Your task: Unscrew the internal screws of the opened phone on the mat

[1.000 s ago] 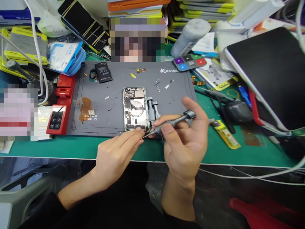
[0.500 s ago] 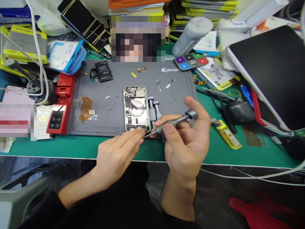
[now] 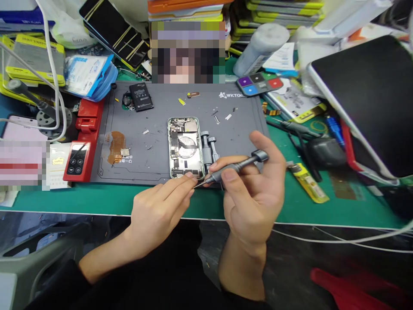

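An opened phone (image 3: 187, 148) lies face up on the grey mat, its boards and silver inner plate bare. Over its lower end reach the fingertips of my left hand (image 3: 163, 204), closed in a pinch; what they hold, if anything, is hidden. My right hand (image 3: 253, 193) grips a grey precision screwdriver (image 3: 234, 168), index finger raised near its cap. The driver slants down to the left, and its thin tip meets my left fingertips just below the phone's bottom edge. Beside the phone's right side lie further grey screwdrivers (image 3: 209, 148), partly covered by my right hand.
On the mat (image 3: 145, 159) are a black battery (image 3: 141, 97), an orange-brown film (image 3: 116, 146) and small loose parts. A red device (image 3: 79, 159) borders it at left. To the right are a yellow packet (image 3: 309, 183) and a large dark-screened tablet (image 3: 364, 103).
Almost nothing differs. Both hands, the screwdriver and the phone keep their places; the whole view has shifted very slightly.
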### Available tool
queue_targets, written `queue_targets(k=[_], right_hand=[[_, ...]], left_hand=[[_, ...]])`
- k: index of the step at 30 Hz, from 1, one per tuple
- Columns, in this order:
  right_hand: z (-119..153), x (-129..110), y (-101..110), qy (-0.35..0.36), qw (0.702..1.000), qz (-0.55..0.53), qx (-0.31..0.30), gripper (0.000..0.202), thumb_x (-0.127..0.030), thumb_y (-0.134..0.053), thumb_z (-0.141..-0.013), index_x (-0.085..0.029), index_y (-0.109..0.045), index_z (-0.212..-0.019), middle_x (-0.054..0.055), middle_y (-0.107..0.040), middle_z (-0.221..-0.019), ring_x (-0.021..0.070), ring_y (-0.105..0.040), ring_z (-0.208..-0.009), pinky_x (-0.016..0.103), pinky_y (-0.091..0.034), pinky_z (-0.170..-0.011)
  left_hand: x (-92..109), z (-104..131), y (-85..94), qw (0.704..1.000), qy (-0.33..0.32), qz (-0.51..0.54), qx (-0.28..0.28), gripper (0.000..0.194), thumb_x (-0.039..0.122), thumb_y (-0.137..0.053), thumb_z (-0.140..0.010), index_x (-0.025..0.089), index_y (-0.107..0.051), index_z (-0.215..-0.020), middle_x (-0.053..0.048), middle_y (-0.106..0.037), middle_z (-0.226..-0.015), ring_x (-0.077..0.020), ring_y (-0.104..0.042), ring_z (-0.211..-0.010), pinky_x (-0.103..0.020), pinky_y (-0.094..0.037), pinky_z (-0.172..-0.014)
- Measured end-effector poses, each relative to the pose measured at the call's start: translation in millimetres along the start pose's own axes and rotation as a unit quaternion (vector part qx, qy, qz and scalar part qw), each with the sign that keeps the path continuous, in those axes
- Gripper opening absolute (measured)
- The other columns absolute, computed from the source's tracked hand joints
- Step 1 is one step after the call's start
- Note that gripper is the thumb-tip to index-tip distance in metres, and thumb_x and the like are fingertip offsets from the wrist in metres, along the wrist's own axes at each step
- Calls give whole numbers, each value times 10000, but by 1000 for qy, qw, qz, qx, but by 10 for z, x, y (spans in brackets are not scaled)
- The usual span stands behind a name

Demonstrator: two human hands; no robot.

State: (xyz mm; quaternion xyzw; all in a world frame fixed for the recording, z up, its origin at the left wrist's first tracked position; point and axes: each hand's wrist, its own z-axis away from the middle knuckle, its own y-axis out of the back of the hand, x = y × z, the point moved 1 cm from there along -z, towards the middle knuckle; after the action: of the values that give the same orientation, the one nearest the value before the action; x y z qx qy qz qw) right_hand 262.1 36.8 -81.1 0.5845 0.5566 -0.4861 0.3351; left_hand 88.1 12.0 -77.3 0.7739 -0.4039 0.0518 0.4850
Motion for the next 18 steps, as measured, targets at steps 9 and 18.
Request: queue_targets(k=[9,18], right_hand=[[8,15,0,0,1000,-7,0,590,-200,-739,-1015,-331,-561,-1562,19,-745,-985,159,-711,-912,298,-620,-776],[-4,20,-7,5,1000,-11,-1,566,-190,-730,-1024,-335,-578,-1549,14,-747,-981,140,-709,-917,280,-610,-795]], left_hand=[[4,5,-3,1000,-3,-3,0,232,118,-670,-1084,141,-735,-1305,10,-799,-1316,-147,-806,-1093,-265,-639,-980],[-3,-2,7,1000,-3,-8,-5,238,131,-658,-1097,142,-727,-1325,9,-791,-1339,-151,-807,-1094,-276,-652,-958]])
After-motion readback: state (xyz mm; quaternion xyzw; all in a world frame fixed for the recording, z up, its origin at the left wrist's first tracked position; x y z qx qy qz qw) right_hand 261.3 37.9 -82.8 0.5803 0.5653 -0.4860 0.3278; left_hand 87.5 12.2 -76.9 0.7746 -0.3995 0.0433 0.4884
